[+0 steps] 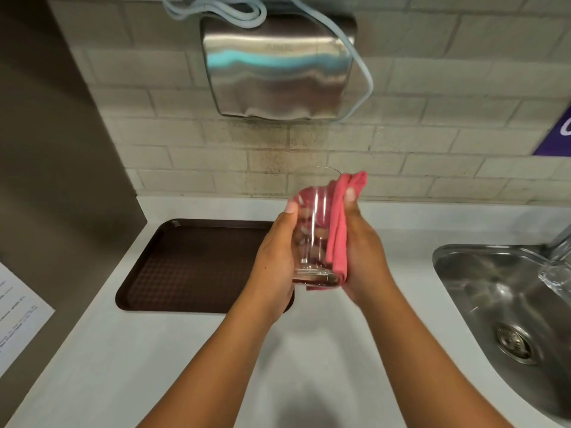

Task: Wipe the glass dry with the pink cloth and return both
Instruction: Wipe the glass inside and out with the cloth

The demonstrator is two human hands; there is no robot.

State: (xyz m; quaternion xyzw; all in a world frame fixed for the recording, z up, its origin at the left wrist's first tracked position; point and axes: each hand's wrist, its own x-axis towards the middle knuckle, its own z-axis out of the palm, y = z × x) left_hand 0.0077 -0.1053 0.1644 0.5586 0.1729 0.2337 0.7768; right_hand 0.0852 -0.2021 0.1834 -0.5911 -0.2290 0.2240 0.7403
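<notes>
A clear drinking glass [313, 230] is held above the white counter, its base toward me and its rim tilted away toward the wall. My left hand [273, 261] grips the glass from the left side. The pink cloth [341, 223] is folded against the right side of the glass, and part of it shows pink through the glass wall. My right hand [363, 254] presses the cloth to the glass, thumb on top near the rim.
A dark brown tray [191, 267] lies on the white counter [154, 366] left of my hands. A steel sink [494, 304] with a tap [560, 242] is at the right. A metal hand dryer [278, 66] hangs on the tiled wall above.
</notes>
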